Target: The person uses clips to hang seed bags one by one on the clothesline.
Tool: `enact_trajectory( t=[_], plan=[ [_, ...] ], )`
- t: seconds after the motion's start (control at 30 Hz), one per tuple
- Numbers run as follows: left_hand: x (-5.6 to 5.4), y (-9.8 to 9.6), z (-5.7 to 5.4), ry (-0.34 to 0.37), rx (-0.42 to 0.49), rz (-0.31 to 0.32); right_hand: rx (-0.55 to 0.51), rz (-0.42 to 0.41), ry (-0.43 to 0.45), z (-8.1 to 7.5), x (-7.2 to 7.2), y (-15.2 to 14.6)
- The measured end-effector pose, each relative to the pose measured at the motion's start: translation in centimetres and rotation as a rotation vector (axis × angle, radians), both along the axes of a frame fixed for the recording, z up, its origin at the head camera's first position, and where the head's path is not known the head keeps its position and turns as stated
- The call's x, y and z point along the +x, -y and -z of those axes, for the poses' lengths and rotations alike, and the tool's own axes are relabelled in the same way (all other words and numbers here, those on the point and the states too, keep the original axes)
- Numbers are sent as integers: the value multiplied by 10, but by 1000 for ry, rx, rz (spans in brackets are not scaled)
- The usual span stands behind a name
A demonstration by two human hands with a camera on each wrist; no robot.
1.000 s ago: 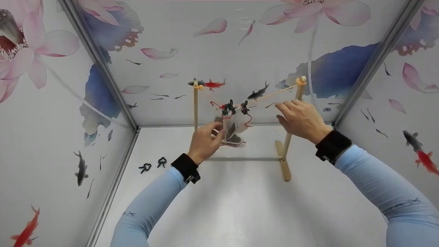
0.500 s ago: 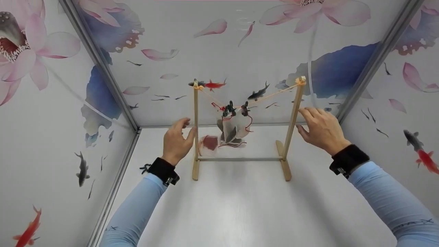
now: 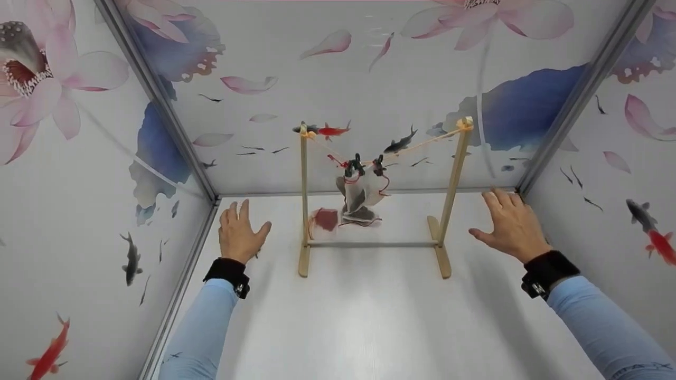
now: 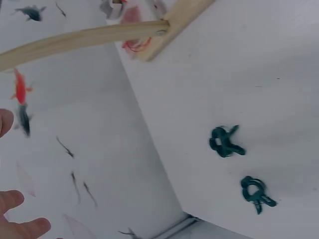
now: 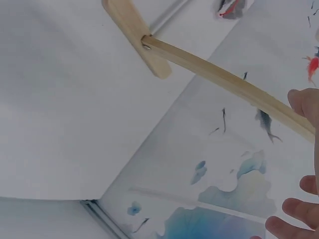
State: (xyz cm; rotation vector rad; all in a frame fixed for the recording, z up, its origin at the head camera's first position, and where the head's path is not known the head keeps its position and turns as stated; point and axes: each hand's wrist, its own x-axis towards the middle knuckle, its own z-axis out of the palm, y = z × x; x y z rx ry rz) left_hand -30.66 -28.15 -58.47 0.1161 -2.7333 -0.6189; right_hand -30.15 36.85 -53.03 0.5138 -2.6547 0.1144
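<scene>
My left hand [image 3: 242,232] is to the left of a wooden stand [image 3: 304,195], fingers spread, holding nothing. To the right of the stand my right hand [image 3: 512,224] is likewise spread and bare. A cord [image 3: 422,143] sags between the two posts. From it hang sheer whitish pouches [image 3: 362,198] with grey patches and red strings, gripped by dark clips [image 3: 355,166]. The pouches overlap, so I cannot tell how many there are. Two dark green clips, one nearer the stand [image 4: 227,142] and one farther off [image 4: 256,193], lie on the table in the left wrist view.
A sheer pouch with a dark red patch [image 3: 325,219] is at the foot of the left post, behind the crossbar [image 3: 372,244]. Printed panels with metal edge strips [image 3: 158,105] enclose the white table [image 3: 369,316] at the back and sides.
My left hand has drawn back from the hanging pouches and moved left, past the left post. The right hand has moved right, away from the right post. The pouches hang almost as before.
</scene>
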Motion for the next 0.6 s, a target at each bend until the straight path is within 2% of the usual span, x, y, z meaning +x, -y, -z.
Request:
enact_trajectory(
  t=[0.1,0.27,0.43,0.6],
  plan=[
    [1,11,24,139,16,-47,-2,21,62,12,5,-6],
    [5,23,59,312,1,-98,7,36,110,26,13,-12],
    [14,25,87,465,-28,-93,20,52,157,35,19,-15],
    [15,25,108,594,-26,-71,37,45,207,44,27,-18]
  ],
)
